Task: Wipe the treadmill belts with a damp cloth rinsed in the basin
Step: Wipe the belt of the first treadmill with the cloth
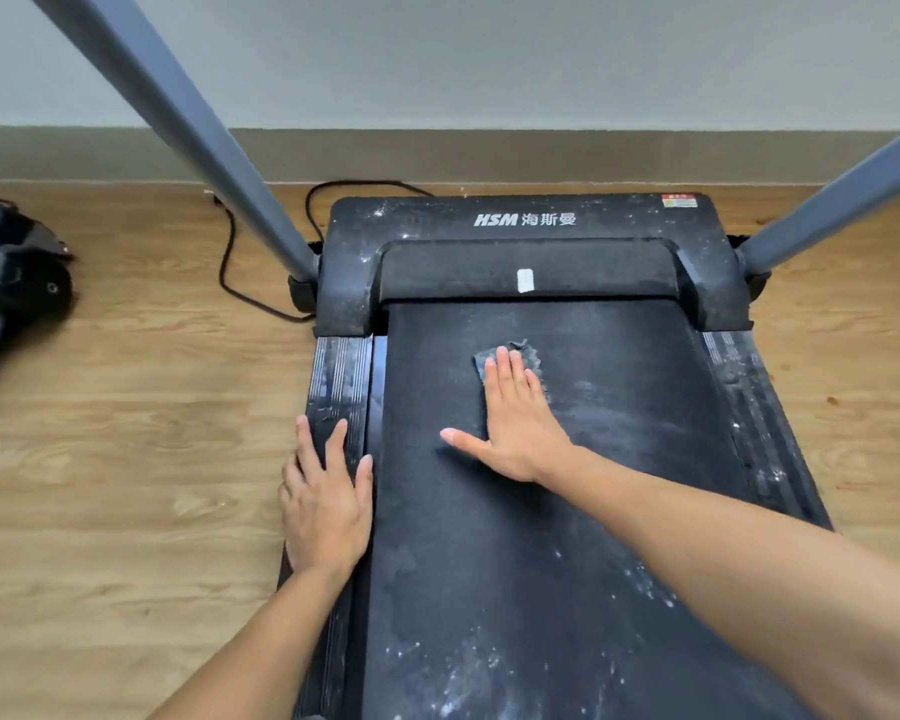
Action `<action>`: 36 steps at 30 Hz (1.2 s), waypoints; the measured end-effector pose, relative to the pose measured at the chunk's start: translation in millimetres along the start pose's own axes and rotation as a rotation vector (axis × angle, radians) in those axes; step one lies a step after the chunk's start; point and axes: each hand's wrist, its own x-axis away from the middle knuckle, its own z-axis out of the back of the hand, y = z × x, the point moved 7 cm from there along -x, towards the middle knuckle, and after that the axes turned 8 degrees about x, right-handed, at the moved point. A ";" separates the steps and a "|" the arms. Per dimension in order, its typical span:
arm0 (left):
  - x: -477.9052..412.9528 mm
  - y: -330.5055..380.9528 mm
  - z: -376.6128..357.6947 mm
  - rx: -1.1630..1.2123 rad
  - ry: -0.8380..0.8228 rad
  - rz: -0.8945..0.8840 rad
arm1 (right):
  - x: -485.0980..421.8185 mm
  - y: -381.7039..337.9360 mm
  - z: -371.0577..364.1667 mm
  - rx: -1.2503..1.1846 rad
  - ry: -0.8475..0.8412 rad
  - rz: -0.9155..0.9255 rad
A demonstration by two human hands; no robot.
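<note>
Nearest me, white dust and specks lie on the treadmill belt (593,537), thickest toward its near right part. I take the belt as my reference for everything else.

My left hand (326,504) lies flat on the side rail (341,376) along the belt's left edge. Its fingers are straight and spread, grasping nothing, and the thumb reaches the rail's inner edge next to the belt.

Farther up, my right hand (515,423) presses palm-down on the belt, a little right of its centre line. The fingers are extended and close together and the thumb is stretched out to the left. Under those fingers is the cloth (533,358), a small grey folded piece flat on the belt, held down rather than gripped. Only its far edge and right side show past my fingertips.

The right rail (749,407) beside the belt is streaked with pale dust.

Beyond the belt's far end sits the black motor cover (520,220), speckled white, with a small white tag (525,280) on it. Two grey uprights (188,127) rise from either side of the cover.

Left of the belt is wooden floor (126,459), with a black cable (261,252) looping near the cover. Part of another machine (11,262) is well off to the left.
</note>
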 end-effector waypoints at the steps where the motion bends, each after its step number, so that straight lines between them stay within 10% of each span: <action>1: -1.9 -1.4 1.3 0.033 -0.009 0.018 | -3.4 -31.8 -3.9 0.026 -0.011 0.099; 9: -0.5 -12.7 11.3 0.241 -0.037 0.014 | 45.8 -85.9 -31.2 0.227 -0.028 0.478; 18: 3.8 -9.1 4.4 0.125 -0.041 0.049 | 129.9 184.4 -2.6 0.036 -0.087 -0.339; 24: 0.6 -5.9 4.7 0.125 -0.074 0.079 | 117.9 156.0 -4.1 -0.133 -0.123 -0.446; 36: -3.5 -11.2 14.0 0.357 -0.158 0.185 | 47.4 -115.2 -36.3 0.124 -0.110 0.364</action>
